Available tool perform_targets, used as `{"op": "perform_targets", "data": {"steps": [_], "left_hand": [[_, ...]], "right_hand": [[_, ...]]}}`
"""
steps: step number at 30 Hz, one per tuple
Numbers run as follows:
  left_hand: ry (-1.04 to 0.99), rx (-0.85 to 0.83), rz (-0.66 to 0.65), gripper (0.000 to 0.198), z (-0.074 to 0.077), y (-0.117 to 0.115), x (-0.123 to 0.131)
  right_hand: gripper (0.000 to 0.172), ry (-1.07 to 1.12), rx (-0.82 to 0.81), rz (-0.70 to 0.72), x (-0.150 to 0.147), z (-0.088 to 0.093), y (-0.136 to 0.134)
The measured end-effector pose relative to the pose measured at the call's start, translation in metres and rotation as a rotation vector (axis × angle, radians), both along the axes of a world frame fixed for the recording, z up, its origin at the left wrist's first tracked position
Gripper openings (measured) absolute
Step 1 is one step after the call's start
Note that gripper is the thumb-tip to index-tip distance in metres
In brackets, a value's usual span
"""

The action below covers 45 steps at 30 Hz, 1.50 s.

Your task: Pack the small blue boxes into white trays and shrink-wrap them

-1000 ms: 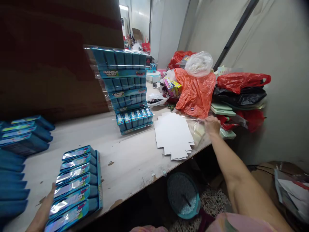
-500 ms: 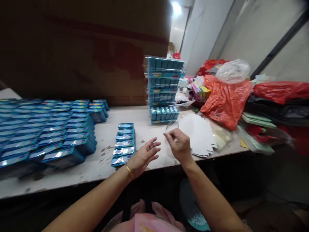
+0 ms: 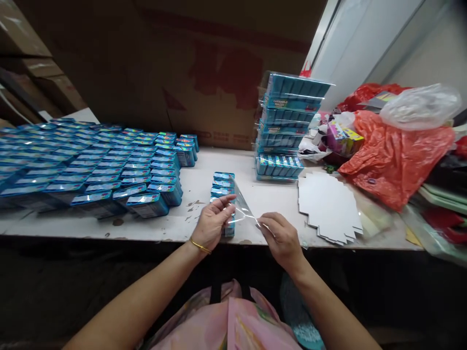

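A clear plastic sheet [image 3: 245,208] is stretched between my two hands, catching the light along its folds. My right hand [image 3: 282,239] pinches its lower right corner between thumb and fingertips. The fingers of my left hand [image 3: 215,218], with a gold bangle at the wrist, are closed on the sheet's left side. Behind the sheet and the left hand stands a short row of blue small boxes [image 3: 223,176], partly covered by them. Whether the sheet is a single layer or a bag I cannot tell.
Many blue boxes [image 3: 136,180] stand in rows at the left. A film-covered stack of boxes [image 3: 288,126] rises at the back, before a large cardboard carton [image 3: 175,87]. White die-cut cards [image 3: 328,204] lie at the right, near an orange plastic bag [image 3: 394,150].
My view has turned left. The left hand, open before, has come onto the clear plastic sheet. The right hand has brought the sheet from beside the white cards to in front of the box row.
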<state>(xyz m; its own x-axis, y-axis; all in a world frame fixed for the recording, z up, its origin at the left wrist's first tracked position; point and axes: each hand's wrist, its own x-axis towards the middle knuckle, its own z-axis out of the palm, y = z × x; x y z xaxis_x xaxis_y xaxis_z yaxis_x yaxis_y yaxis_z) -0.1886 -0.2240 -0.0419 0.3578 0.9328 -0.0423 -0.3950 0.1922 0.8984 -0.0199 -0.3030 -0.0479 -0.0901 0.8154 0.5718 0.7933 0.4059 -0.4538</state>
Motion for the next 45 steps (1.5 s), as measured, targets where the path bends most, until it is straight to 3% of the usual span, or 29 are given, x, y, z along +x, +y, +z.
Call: {"op": "perform_targets", "data": {"steps": [5, 8, 10, 13, 18, 22, 24, 29, 32, 36, 39, 42, 45], "left_hand": [[0.142, 0.222, 0.134, 0.036, 0.030, 0.028, -0.027], [0.274, 0.483, 0.166, 0.055, 0.049, 0.028, -0.038], [0.435, 0.632, 0.173, 0.065, 0.053, 0.025, -0.042], [0.625, 0.726, 0.235, 0.056, 0.046, 0.021, -0.045], [0.767, 0.752, 0.257, 0.038, 0.031, 0.021, -0.049], [0.781, 0.777, 0.155, 0.027, 0.027, 0.023, -0.053], [0.802, 0.798, 0.124, 0.023, 0.024, 0.023, -0.055], [0.853, 0.801, 0.197, 0.014, 0.018, 0.017, -0.063], [0.884, 0.759, 0.146, 0.014, 0.019, 0.011, -0.068], [1.017, 0.877, 0.185, 0.027, 0.023, 0.012, -0.065], [1.166, 1.026, 0.163, 0.016, 0.027, 0.019, -0.060], [1.201, 1.087, 0.183, 0.017, 0.032, 0.017, -0.057], [1.075, 1.058, 0.418, 0.011, 0.038, 0.009, -0.054]], "right_hand": [[0.021, -0.226, 0.054, -0.110, -0.014, 0.032, 0.030], [0.026, -0.407, 0.113, -0.165, -0.022, 0.051, 0.049], [0.026, -0.494, 0.136, -0.151, -0.028, 0.054, 0.057], [0.023, -0.565, 0.139, -0.105, -0.038, 0.045, 0.063], [0.027, -0.558, 0.116, -0.041, -0.046, 0.021, 0.062], [0.041, -0.466, 0.037, -0.021, -0.047, 0.016, 0.063], [0.043, -0.406, -0.022, -0.020, -0.047, 0.018, 0.062], [0.037, -0.363, -0.105, 0.033, -0.043, 0.035, 0.054], [0.036, -0.376, -0.103, 0.033, -0.041, 0.048, 0.046], [0.028, -0.552, 0.016, 0.125, -0.050, 0.054, 0.035], [0.019, -0.708, 0.061, 0.244, -0.058, 0.053, 0.025], [0.015, -0.734, -0.041, 0.057, -0.052, 0.048, 0.018], [0.015, -0.694, -0.162, -0.248, -0.028, 0.035, 0.025]]}}
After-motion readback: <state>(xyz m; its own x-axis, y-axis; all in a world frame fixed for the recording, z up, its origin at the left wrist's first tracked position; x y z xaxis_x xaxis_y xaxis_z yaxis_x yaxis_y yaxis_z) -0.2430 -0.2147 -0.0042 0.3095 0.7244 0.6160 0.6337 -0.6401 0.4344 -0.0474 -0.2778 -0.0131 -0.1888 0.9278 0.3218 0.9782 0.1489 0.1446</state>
